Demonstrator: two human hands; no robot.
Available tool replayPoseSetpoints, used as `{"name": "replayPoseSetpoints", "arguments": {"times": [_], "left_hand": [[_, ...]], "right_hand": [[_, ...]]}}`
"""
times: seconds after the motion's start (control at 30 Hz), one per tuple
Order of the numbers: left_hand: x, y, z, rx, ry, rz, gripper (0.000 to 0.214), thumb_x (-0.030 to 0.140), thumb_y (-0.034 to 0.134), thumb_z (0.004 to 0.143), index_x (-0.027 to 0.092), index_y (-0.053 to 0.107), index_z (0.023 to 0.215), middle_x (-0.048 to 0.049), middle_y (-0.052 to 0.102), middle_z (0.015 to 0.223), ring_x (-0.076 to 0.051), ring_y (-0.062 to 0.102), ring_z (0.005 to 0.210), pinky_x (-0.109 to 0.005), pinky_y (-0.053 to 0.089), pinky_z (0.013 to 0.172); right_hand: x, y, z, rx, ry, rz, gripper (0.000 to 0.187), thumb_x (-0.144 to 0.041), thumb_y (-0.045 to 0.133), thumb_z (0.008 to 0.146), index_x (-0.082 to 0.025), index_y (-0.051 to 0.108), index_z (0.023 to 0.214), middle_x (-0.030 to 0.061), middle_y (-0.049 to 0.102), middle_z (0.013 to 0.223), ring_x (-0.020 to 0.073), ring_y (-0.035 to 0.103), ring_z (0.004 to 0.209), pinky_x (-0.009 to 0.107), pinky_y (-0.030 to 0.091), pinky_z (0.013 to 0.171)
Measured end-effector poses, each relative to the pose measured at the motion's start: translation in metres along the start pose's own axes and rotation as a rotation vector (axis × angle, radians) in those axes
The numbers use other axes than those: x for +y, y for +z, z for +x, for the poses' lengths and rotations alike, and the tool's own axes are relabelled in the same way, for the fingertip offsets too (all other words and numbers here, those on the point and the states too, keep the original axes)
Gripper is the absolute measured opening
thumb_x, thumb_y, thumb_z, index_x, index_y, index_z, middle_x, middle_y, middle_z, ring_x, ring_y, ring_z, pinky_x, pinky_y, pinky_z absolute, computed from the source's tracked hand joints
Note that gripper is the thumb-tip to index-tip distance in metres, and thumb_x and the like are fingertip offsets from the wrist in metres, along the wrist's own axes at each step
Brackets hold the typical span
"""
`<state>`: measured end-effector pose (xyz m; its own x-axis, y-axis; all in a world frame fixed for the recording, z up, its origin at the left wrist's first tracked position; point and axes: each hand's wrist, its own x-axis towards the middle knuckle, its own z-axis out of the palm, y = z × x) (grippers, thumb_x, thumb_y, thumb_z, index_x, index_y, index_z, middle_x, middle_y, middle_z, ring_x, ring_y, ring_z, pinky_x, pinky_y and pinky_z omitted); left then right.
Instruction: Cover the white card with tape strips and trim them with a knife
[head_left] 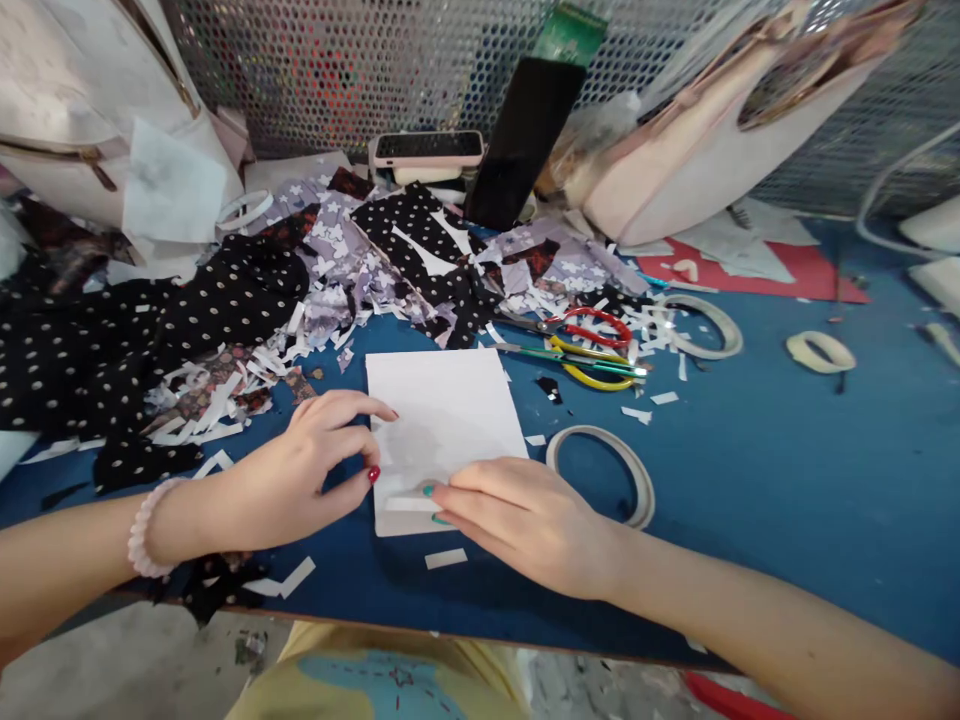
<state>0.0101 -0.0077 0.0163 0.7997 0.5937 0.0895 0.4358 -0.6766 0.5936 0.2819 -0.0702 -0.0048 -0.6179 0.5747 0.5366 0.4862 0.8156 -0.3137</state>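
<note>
A white square sheet [454, 400] lies flat on the blue table in front of me. At its left edge is my left hand [289, 475], fingers apart and curved, the tips at the sheet's border with nothing held. My right hand [536, 525] rests over the lower right part of the sheet. Its fingers are pressed together on the right end of a narrow white strip [409, 504] that lies along the sheet's lower edge. The fingers partly cover that strip. Below the sheet, a loose short white strip [446, 558] lies on the table.
Tape rolls [641, 480] lie to the right. Red-handled scissors [600, 325], yellow-handled scissors [592, 378] and tweezers [577, 360] sit beyond the sheet. Black polka-dot fabric [232, 290] and scraps spread at left and back. Behind stand a phone [427, 148], a black upright device [525, 140] and bags [675, 170].
</note>
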Motion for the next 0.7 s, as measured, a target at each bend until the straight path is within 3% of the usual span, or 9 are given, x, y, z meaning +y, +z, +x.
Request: {"name": "replayPoseSetpoints", "arguments": {"times": [0.33, 0.57, 0.7], "left_hand": [[-0.010, 0.002, -0.001, -0.040, 0.065, 0.033, 0.010, 0.015, 0.057, 0.102, 0.023, 0.061, 0.103, -0.0110, 0.062, 0.143, -0.031, 0.053, 0.139, -0.046, 0.044, 0.113], [-0.013, 0.001, 0.003, -0.053, 0.065, -0.038, 0.008, 0.016, 0.058, 0.103, 0.024, 0.062, 0.103, -0.0078, 0.063, 0.143, -0.029, 0.055, 0.140, -0.046, 0.044, 0.117], [-0.014, 0.000, 0.004, -0.073, 0.059, -0.056, 0.011, 0.016, 0.058, 0.102, 0.023, 0.065, 0.103, -0.0081, 0.065, 0.143, -0.029, 0.056, 0.140, -0.045, 0.047, 0.117]], "right_hand": [[0.001, 0.000, 0.007, -0.126, 0.072, 0.053, 0.040, -0.018, 0.040, 0.115, -0.013, 0.076, 0.098, 0.0070, 0.075, 0.086, 0.0160, 0.071, 0.069, 0.029, 0.056, 0.061], [0.003, 0.003, 0.005, -0.101, 0.062, 0.063, 0.029, -0.014, 0.044, 0.114, -0.012, 0.072, 0.109, 0.0074, 0.077, 0.091, 0.0157, 0.072, 0.076, 0.028, 0.057, 0.068], [0.002, 0.003, 0.008, -0.160, 0.089, 0.087, 0.032, -0.013, 0.041, 0.114, -0.012, 0.072, 0.108, 0.0062, 0.077, 0.089, 0.0151, 0.072, 0.075, 0.027, 0.058, 0.070]]}}
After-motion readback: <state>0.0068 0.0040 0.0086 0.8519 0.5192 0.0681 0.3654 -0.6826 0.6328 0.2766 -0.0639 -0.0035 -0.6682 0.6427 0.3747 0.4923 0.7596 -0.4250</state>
